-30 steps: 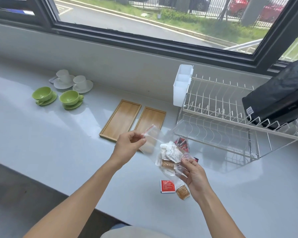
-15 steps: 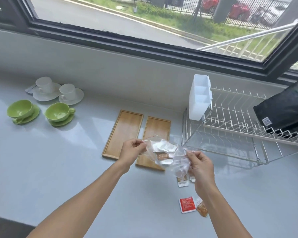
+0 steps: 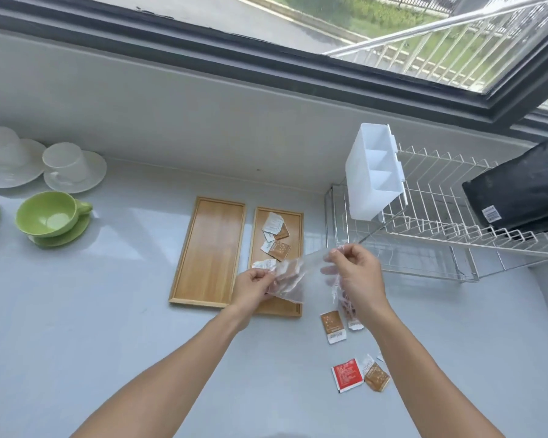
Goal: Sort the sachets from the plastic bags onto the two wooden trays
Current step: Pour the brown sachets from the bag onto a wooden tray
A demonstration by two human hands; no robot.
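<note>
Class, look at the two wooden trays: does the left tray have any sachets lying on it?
No. The left tray shows only bare wood, while the sachets lie on the right tray.

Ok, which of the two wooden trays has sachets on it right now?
The right-hand tray, the one nearer the dish rack. White and brown sachets lie on it, while the left-hand tray beside it shows only bare wood.

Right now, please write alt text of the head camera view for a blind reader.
Two bare hands, left hand and right hand, hold a clear plastic bag over the right wooden tray, where several sachets lie; the left wooden tray is bare.
</note>
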